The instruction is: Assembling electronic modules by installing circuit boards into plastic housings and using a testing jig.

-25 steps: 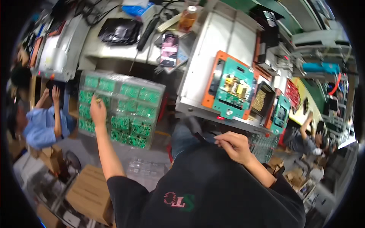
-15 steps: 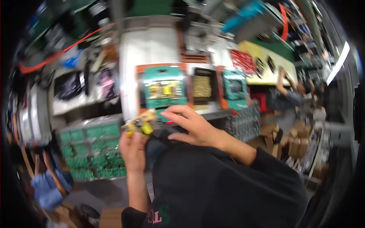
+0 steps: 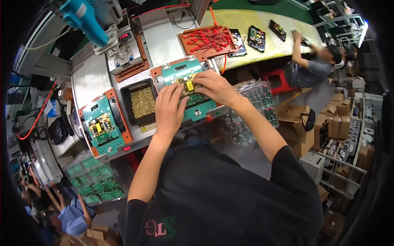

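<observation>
A circuit board (image 3: 188,85) with a yellow block on it lies at the right green fixture (image 3: 174,73). The fingers of my left hand (image 3: 169,110) close on its left edge, and my right hand (image 3: 218,88) grips the right edge. My fingers partly cover the board, so I cannot tell whether it is fully seated. A second populated board (image 3: 99,125) sits in the left green fixture (image 3: 108,148). Between the fixtures stands a black bin (image 3: 124,92) of small brass-coloured screws (image 3: 143,102).
An orange tray (image 3: 186,48) of red parts lies beyond the right fixture. A teal powered tool (image 3: 84,20) hangs at the back left. Stacked green boards (image 3: 96,180) stand at lower left. To the right, a co-worker (image 3: 312,65) works at a yellow bench (image 3: 234,22).
My view has swung left-to-right across the bench. The board that my left hand held near my body is now at the right fixture, with both hands on it.
</observation>
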### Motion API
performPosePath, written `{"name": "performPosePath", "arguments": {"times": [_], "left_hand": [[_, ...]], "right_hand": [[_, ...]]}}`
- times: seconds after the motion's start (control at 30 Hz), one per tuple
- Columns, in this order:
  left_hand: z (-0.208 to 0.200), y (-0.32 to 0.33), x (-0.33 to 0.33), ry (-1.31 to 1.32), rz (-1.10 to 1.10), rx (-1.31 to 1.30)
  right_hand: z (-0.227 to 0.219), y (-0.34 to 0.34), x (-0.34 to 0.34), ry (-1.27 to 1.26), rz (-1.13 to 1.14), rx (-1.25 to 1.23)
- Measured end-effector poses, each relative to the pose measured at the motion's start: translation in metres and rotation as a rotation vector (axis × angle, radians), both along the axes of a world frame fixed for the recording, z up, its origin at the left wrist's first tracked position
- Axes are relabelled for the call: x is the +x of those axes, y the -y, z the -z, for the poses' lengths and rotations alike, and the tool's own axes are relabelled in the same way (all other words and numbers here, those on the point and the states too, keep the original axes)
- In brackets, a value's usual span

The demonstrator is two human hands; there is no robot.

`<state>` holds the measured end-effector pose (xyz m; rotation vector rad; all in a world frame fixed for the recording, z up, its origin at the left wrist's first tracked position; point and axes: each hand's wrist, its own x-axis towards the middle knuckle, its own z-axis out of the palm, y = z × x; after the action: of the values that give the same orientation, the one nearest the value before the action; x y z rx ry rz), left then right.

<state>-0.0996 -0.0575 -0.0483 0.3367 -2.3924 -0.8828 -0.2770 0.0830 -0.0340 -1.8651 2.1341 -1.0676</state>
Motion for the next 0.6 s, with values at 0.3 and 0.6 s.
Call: {"name": "performPosePath", "arguments": {"times": [0.3,0.6], "left_hand": [[0.0,-0.007,-0.016,0.038,-0.091,-0.227],[-0.07,0.044,0.074,-0.089,-0.305,-0.061]], "right_hand": [[0.008,-0.002,-0.015,0.036,-0.052,0.045],[-0.024,-0.034,0.033,0.21,0.453,-0.079]]}}
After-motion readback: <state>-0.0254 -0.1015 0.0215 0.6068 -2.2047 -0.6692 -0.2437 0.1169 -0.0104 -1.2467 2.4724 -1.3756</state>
